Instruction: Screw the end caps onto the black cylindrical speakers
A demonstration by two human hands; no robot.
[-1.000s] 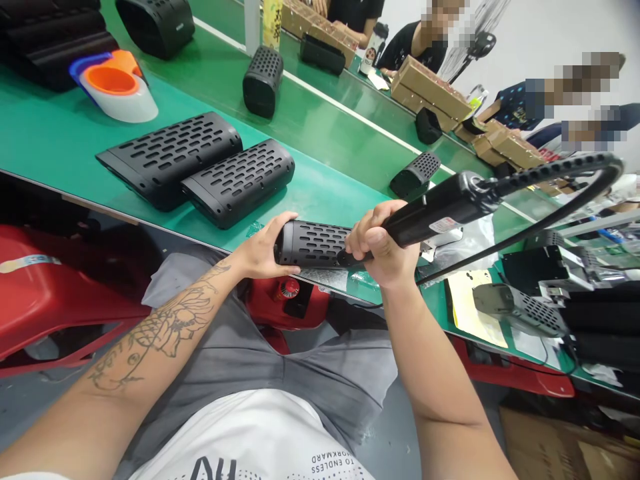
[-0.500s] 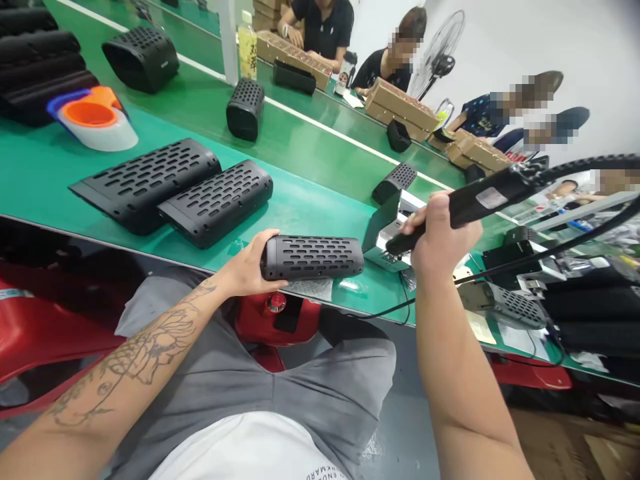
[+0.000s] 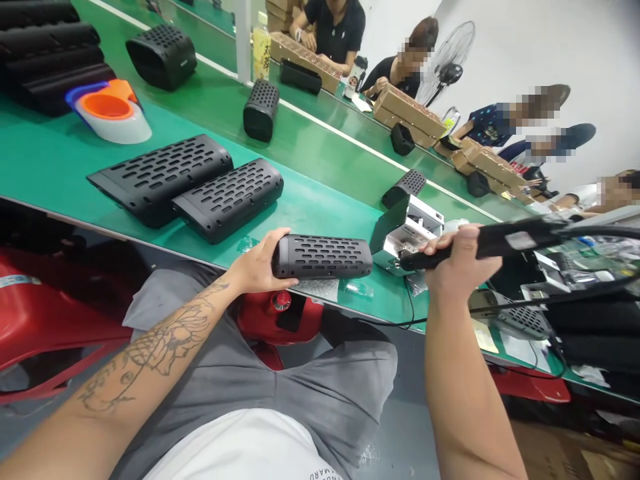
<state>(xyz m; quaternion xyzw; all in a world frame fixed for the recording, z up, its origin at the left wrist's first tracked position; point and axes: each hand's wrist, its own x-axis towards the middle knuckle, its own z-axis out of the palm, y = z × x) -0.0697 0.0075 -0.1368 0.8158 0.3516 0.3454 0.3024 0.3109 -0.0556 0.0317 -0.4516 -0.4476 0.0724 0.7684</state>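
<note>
My left hand point(image 3: 263, 263) is closed around the left end of a black housing with slotted holes point(image 3: 325, 256), which lies lengthwise near the table's front edge. My right hand point(image 3: 463, 263) grips a black electric screwdriver point(image 3: 520, 240), its cable running off to the right. The screwdriver's front end meets the silver and black box of a screw feeder point(image 3: 390, 233); its bit is too small to make out. Left of my left hand, a smaller slotted housing point(image 3: 233, 200) rests beside a larger slotted housing point(image 3: 165, 177).
A roll of tape in an orange and white holder point(image 3: 107, 113) and stacked black parts point(image 3: 47, 53) stand at the left. Further black housings point(image 3: 261, 110) sit on the green conveyor belt point(image 3: 320, 140). A dark cable point(image 3: 500, 305) crosses over the right side. Several people work opposite.
The view has shifted slightly, so the scene sits further right. My right hand keeps the screwdriver's front end at the feeder, its handle now lying more level. My left hand still holds the housing.
</note>
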